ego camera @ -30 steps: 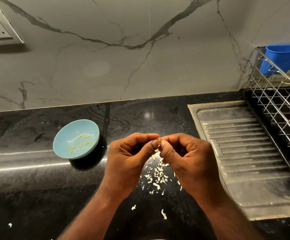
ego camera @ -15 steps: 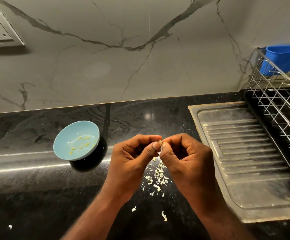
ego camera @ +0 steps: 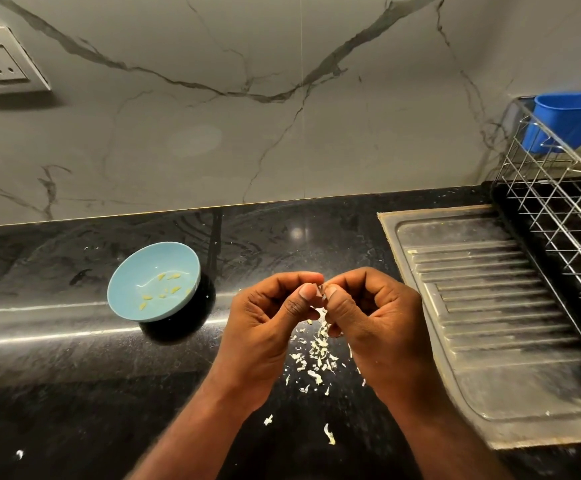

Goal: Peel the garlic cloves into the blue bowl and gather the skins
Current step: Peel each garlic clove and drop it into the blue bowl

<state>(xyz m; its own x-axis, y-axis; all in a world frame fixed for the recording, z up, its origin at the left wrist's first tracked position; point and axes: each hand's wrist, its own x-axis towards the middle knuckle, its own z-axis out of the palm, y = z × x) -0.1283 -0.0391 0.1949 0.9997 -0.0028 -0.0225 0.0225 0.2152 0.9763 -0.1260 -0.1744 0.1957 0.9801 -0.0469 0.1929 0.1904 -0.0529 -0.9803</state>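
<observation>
1. The garlic clove [ego camera: 321, 292] looks tiny, light and firm, with papery skin; I judge it best nipped at its tip.
2. My left hand [ego camera: 265, 327] and right hand [ego camera: 375, 320] curl tight, both pinching the clove between thumbs and forefingers.
3. The blue bowl [ego camera: 128, 285] sits well left; loose skins [ego camera: 317, 355] lie beneath my hands.

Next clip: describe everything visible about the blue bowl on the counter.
The blue bowl is small, round and shallow, pale blue and smooth with a slight sheen; ceramic or plastic, I cannot tell. It sits open side up on the black countertop, casting a dark shadow at its lower right. Inside lie several small yellowish peeled garlic pieces. Nothing touches it from outside: the left hand and right hand pinch a garlic clove to its right, apart from it.
</observation>
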